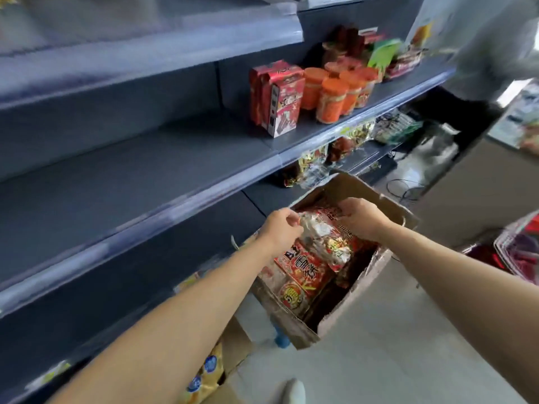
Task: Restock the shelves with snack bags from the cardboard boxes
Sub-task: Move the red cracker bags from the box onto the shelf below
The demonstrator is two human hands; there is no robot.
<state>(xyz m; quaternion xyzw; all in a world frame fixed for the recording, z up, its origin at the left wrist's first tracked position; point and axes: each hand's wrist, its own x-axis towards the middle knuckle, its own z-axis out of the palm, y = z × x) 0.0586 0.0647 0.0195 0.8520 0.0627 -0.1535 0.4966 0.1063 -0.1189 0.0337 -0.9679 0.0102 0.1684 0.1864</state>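
Observation:
An open cardboard box (pixel 364 275) stands on the floor against the dark shelving, full of red snack bags (pixel 303 275). Above the box, both of my hands hold a red and silver snack bag (pixel 326 237). My left hand (pixel 281 228) pinches its left top corner. My right hand (pixel 360 218) grips its upper right edge. The bag's lower part hangs over the other bags in the box. The grey shelf (pixel 145 173) to the left of the box has a long bare stretch.
Red cartons (pixel 274 97) and orange-lidded jars (pixel 332 94) stand on the middle shelf at right. Snack packs (pixel 315 164) lie on the shelf under it. A second box with yellow bags (pixel 207 374) sits at bottom left. Another person (pixel 484 48) stands at top right. A basket (pixel 522 249) is at right.

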